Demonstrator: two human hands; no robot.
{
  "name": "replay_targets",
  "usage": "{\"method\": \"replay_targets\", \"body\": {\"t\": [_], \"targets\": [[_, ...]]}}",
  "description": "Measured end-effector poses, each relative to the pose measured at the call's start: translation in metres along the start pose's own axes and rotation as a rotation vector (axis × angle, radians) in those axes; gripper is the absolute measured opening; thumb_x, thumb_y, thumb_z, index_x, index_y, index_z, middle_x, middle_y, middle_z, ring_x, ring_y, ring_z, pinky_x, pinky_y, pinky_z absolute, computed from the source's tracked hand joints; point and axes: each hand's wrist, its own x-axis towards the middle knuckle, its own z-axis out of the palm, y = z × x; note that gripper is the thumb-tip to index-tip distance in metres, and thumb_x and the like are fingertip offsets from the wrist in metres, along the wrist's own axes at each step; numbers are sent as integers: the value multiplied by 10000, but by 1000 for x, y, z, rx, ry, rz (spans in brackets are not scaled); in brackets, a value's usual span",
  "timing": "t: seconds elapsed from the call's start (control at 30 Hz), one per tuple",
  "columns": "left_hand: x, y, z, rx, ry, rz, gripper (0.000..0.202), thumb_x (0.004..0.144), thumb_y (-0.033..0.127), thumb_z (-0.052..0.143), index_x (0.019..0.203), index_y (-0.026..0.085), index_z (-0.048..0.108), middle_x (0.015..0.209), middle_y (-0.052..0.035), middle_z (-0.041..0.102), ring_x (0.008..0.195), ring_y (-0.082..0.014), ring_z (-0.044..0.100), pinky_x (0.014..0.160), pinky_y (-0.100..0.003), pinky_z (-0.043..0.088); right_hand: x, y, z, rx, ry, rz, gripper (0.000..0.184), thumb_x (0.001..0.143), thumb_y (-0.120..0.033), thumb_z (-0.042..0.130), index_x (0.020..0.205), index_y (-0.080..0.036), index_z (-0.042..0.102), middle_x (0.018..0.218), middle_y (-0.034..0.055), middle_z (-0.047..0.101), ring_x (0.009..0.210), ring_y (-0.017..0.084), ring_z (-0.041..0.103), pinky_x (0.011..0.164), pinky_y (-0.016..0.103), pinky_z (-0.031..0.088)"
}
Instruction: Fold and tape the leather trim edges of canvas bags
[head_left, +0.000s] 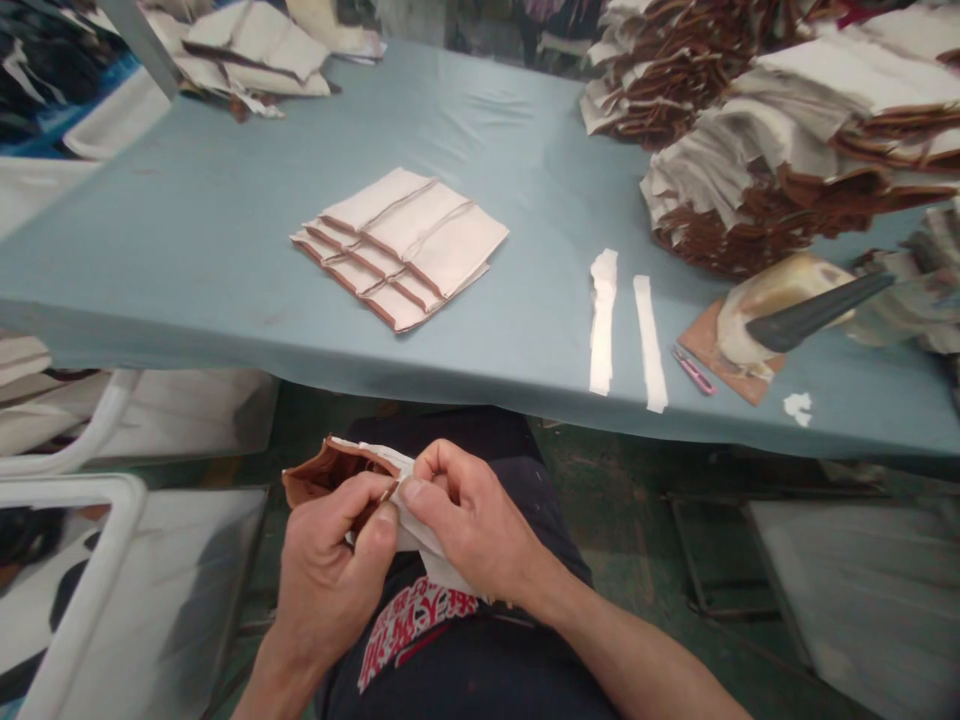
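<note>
Over my lap I hold a brown-and-white sewn panel [311, 478], brown on its inner face and white on the back. My left hand [330, 565] pinches its edge between thumb and forefinger. Close beside it, my right hand [472, 520] grips the white side of the same panel, thumb against the bent fingers. The fingertips of both hands nearly meet at the brown edge. Part of the panel is hidden behind my hands. Ahead on the table lies a fanned stack of similar white panels [420, 235] with brown edges.
Two white strips [602, 330] lie on the blue-covered table [540, 200]. Right of them are a pink-handled small tool [694, 371] and a glue-stained container [780, 300] with a dark handle. Piled brown-and-white pieces [750, 180] fill the far right. Plastic bins [172, 560] stand at lower left.
</note>
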Motion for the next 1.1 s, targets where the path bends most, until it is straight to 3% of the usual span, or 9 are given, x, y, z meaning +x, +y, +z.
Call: {"method": "replay_targets", "body": {"t": [0.17,0.33,0.5,0.6,0.83,0.97,1.1], "targets": [[2,14,-2,-28,-79,-7,266,850,219,524,623,221,663,523,52,609,431,-126,524,452,-244,369,3,8,-3,306,-200,176,232,845,-414,646,774,-229,524,622,-69,451,537,99,367,492,223,288],[4,18,2,-174,-102,-136,257,818,250,487,569,233,547,501,50,495,436,-126,414,424,-255,304,7,17,-4,336,-317,75,376,907,-536,647,751,-246,466,608,-65,418,521,104,333,476,229,274],[4,13,9,-222,-63,-172,225,799,247,475,594,231,566,532,52,490,464,-125,400,433,-257,294,13,19,-3,71,-185,-185,358,952,-520,520,749,-242,423,677,-53,417,609,116,366,545,240,311],[3,14,12,-213,-6,-157,219,806,236,480,591,237,525,526,62,489,460,-119,394,436,-259,284,15,18,0,22,-105,-275,333,953,-487,465,732,-247,399,685,-51,412,630,126,383,586,260,331],[1,14,14,-6,98,-82,224,822,213,507,625,225,614,536,61,508,476,-122,438,475,-266,326,12,19,15,92,84,-221,268,914,-412,478,715,-255,392,668,-54,410,635,137,395,595,282,326],[3,13,8,-157,48,-170,221,798,239,516,591,231,593,550,49,496,493,-134,415,459,-266,316,7,19,16,143,77,-243,218,888,-420,499,764,-255,429,647,-67,434,602,129,405,575,271,334],[11,15,-8,-169,-34,-99,238,795,248,545,580,228,646,566,28,556,516,-146,455,477,-259,350,6,17,3,37,-1,-262,97,895,-334,506,932,-244,500,598,-110,445,514,114,377,523,255,298]]}}
